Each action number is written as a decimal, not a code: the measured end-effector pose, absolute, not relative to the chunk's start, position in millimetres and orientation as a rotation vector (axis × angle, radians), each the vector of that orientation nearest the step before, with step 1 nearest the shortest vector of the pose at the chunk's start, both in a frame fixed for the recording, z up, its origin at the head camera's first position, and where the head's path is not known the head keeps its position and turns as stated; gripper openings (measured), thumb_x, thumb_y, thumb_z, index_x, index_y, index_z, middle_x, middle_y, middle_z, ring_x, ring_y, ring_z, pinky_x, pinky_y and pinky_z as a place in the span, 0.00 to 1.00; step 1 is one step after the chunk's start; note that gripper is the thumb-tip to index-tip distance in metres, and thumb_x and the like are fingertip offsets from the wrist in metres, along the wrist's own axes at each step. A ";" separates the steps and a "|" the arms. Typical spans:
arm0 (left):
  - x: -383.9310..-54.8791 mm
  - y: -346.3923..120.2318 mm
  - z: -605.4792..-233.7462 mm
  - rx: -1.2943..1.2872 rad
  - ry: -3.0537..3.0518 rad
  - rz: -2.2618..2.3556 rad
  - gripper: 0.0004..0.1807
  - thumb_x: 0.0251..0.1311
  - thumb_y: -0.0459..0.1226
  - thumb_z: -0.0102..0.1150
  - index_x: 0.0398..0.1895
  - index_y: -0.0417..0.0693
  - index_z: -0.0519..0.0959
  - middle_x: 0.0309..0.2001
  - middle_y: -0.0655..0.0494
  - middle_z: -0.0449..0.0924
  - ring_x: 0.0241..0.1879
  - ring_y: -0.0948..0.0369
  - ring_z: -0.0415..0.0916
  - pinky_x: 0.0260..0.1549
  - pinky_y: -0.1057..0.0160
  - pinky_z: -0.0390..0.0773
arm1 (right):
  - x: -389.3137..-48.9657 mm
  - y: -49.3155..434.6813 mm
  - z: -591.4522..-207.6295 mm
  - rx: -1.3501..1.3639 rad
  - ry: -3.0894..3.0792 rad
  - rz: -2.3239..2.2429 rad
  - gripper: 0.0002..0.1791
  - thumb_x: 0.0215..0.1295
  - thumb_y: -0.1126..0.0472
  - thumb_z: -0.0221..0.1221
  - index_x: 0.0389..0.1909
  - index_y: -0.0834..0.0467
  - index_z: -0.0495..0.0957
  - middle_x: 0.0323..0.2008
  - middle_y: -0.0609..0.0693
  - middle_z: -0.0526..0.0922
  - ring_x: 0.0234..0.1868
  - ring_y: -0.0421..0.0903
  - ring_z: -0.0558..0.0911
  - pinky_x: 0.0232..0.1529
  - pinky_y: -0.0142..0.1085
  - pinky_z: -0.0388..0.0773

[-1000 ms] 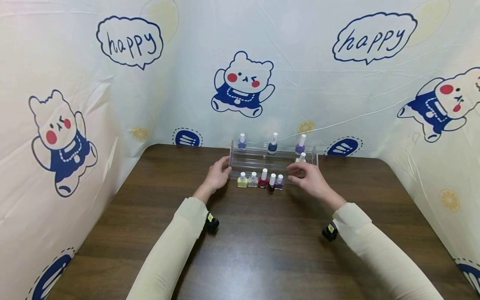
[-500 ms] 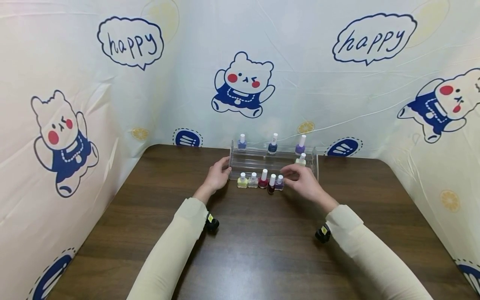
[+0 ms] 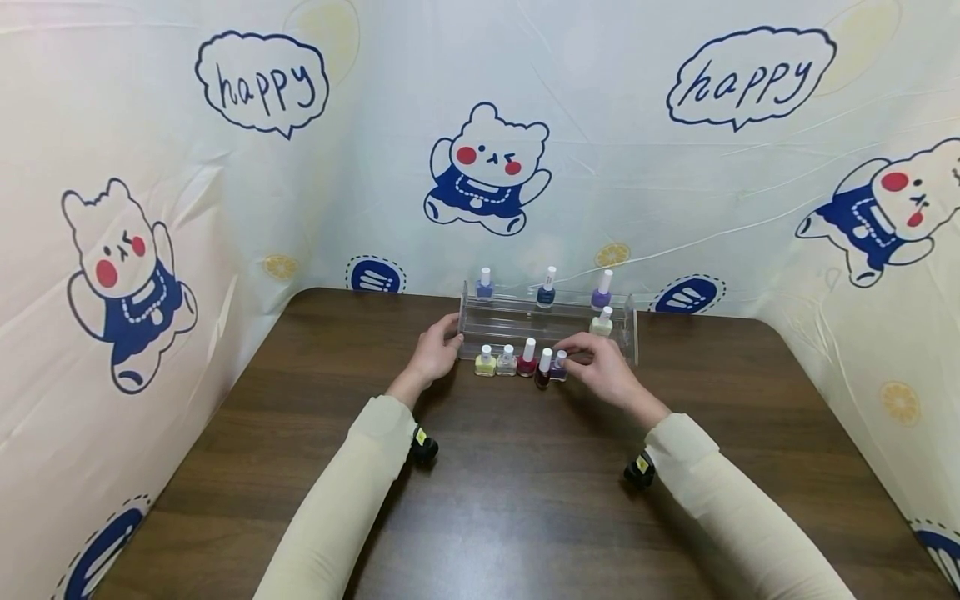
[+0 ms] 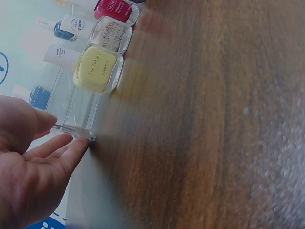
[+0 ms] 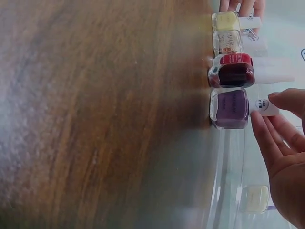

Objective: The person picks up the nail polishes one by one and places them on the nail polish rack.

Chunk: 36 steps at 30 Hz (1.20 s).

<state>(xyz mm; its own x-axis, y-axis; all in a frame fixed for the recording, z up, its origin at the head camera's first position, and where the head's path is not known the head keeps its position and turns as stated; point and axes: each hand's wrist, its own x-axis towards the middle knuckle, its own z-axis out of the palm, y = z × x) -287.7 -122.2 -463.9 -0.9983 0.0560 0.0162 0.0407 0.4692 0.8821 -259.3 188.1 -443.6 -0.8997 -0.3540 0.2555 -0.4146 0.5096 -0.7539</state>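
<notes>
My left hand [image 3: 435, 348] pinches the left end panel of a clear tiered display rack [image 3: 495, 315], thumb on one side and fingers on the other. With thumb and fingers, my right hand [image 3: 602, 367] pinches the white cap of a purple nail polish bottle [image 5: 232, 109], which stands upright at the right of a front row. Beside it are a dark red nail polish [image 3: 543, 377], a crimson one [image 3: 527, 365], a clear glitter one [image 3: 506, 364] and a yellow one [image 4: 97, 69]. The dark red bottle stands slightly forward of the others.
On the rack's top tier stand a light blue bottle [image 3: 484, 288], a dark blue one [image 3: 545, 296] and a violet one [image 3: 601, 297]. A pale bottle [image 3: 601, 326] sits on a lower tier at right. Printed cloth [image 3: 360, 167] hangs behind the brown table [image 3: 480, 500].
My right hand has moved left from beside the pale bottle on the rack to the purple bottle's cap. The left hand has stayed at the rack's end.
</notes>
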 end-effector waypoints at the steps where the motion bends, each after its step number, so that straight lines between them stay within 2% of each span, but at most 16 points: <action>1: -287.7 -122.2 -463.9 0.089 2.679 1.609 0.27 0.76 0.30 0.49 0.76 0.45 0.65 0.70 0.40 0.71 0.66 0.45 0.74 0.65 0.51 0.74 | -259.4 188.3 -444.3 0.686 -2.664 1.353 0.11 0.64 0.72 0.67 0.47 0.62 0.86 0.46 0.57 0.87 0.47 0.53 0.87 0.49 0.45 0.86; 8: -287.6 -122.5 -464.1 0.085 2.669 1.618 0.27 0.76 0.30 0.49 0.76 0.45 0.65 0.71 0.40 0.71 0.67 0.45 0.73 0.65 0.51 0.74 | -260.3 188.6 -447.9 0.724 -2.638 1.316 0.09 0.64 0.71 0.67 0.43 0.60 0.88 0.46 0.54 0.88 0.47 0.52 0.87 0.48 0.45 0.86; 17: -288.5 -123.1 -465.2 0.095 2.667 1.625 0.27 0.76 0.30 0.49 0.76 0.45 0.65 0.70 0.39 0.71 0.66 0.44 0.73 0.66 0.51 0.73 | -263.2 188.5 -451.2 0.798 -2.595 1.192 0.08 0.64 0.71 0.68 0.41 0.57 0.89 0.43 0.51 0.88 0.44 0.49 0.88 0.44 0.41 0.87; 36: -288.0 -122.8 -463.5 0.099 2.654 1.624 0.27 0.76 0.30 0.48 0.77 0.45 0.64 0.71 0.40 0.70 0.67 0.44 0.72 0.66 0.51 0.73 | -264.7 192.0 -441.3 0.871 -2.523 1.097 0.09 0.62 0.73 0.69 0.41 0.60 0.89 0.42 0.52 0.89 0.43 0.49 0.88 0.44 0.41 0.87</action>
<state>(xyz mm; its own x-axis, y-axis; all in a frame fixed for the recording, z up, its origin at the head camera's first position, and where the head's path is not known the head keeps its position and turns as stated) -288.0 -122.8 -463.5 -0.9976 0.0694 0.0086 0.0392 0.4536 0.8903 -264.7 192.0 -441.3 -0.7881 -0.4228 0.4473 -0.6155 0.5362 -0.5776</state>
